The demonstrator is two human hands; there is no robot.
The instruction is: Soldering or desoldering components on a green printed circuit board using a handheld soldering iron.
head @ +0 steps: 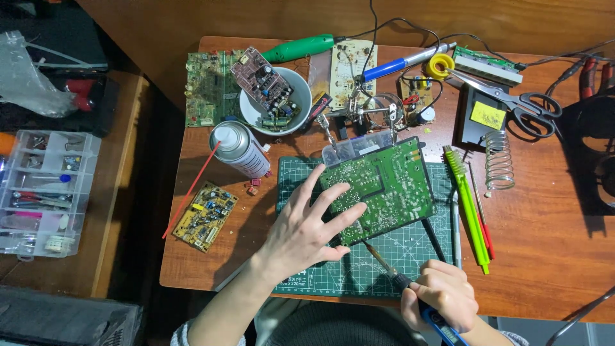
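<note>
Two hands busy | left hand (301,234) spread flat, pinning the green circuit board (381,189) on the cutting mat (359,269) near the tabletop's front edge; right hand (442,296) fisted round the soldering iron (400,279) | board looks light, stiff, fragile; grab by edges

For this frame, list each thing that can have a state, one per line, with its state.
Left hand: open, flat on the green circuit board.
Right hand: closed on the soldering iron.
Green circuit board: solder side up, tilted on the cutting mat.
Soldering iron: tip at the board's lower edge.
Spray can: lying on its side, red straw attached.
Scissors: slightly open.
White bowl: holds a small board.
Parts box: lid shut, as far as shows.
</note>
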